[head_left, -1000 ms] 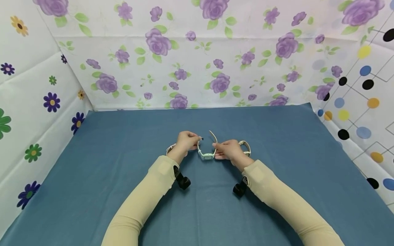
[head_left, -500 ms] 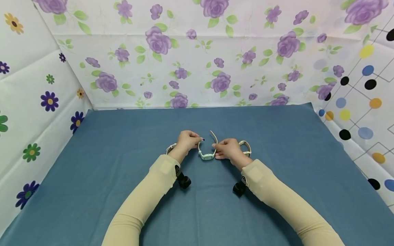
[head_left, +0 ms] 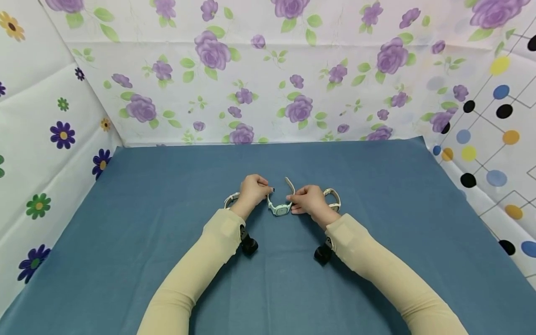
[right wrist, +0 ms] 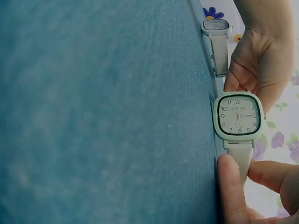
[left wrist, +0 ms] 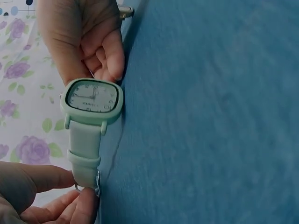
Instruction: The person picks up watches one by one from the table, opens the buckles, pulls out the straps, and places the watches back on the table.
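Observation:
A mint-green wristwatch (head_left: 281,211) stands between the two hands with its strap spread apart in a U. My left hand (head_left: 252,191) pinches the strap at its buckle (left wrist: 97,183) between thumb and fingers. On the other side, my right hand (head_left: 311,201) pinches the other strap half (right wrist: 239,156) close to the case, and its free end rises above the fingers. The square dial (right wrist: 238,115) with black numerals faces the person.
A second watch (head_left: 231,200) with a pale strap sits just left of the left hand, partly hidden by it. Beyond the right hand stands a third, cream watch (head_left: 334,199) with a looped strap. A blue cloth (head_left: 268,279) covers the table, with flowered sheets (head_left: 167,135) behind.
The head view has shifted slightly. The dial of the watch tips a little more into view. Both hands keep their hold on the strap halves, nearly in place.

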The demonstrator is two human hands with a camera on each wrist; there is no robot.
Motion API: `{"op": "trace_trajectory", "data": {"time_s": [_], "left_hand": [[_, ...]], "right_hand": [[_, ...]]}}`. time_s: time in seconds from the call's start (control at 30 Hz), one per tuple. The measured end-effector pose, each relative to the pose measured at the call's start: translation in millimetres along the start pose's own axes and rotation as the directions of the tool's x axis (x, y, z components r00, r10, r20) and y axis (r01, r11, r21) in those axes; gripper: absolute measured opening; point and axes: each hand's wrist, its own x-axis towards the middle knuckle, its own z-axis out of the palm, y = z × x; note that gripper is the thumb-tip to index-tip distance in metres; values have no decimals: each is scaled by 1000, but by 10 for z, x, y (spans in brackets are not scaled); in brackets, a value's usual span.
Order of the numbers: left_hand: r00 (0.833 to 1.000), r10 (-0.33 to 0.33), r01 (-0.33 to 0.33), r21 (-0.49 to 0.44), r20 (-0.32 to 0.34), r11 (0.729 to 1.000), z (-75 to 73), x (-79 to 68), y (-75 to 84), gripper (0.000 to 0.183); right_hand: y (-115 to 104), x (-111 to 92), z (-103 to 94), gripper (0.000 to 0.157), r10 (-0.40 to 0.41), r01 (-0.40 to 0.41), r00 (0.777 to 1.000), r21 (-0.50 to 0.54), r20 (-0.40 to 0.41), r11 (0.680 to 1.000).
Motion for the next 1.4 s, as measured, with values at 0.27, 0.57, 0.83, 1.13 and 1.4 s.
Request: {"op": "trace_trajectory", "data": {"time_s": [0.27,0.57,0.83,1.13,1.4], "left_hand": [[1000,3,-3,75,-4,997,-25,16,-1,21],[1000,30,-29,116,-7,993,-115,-21,106,25],[998,18,-10,-115,67,993,-369,-83,184,31],[987,-42,76,-218,155,973,-801,-133,204,37],[992,-60,82,-209,110,974,-998,-116,125,38]], "right_hand": [[-28,-13,-18,19,0,0,1000,-9,13,1000],[-64,-35,-32,27,-31,30,999,-26,-27,999],[-296,-100,34,30,-116,115,991,-21,-71,993],[-499,-180,162,30,-112,111,993,35,24,993],[-619,-201,274,30,-114,108,991,83,72,991]]}}
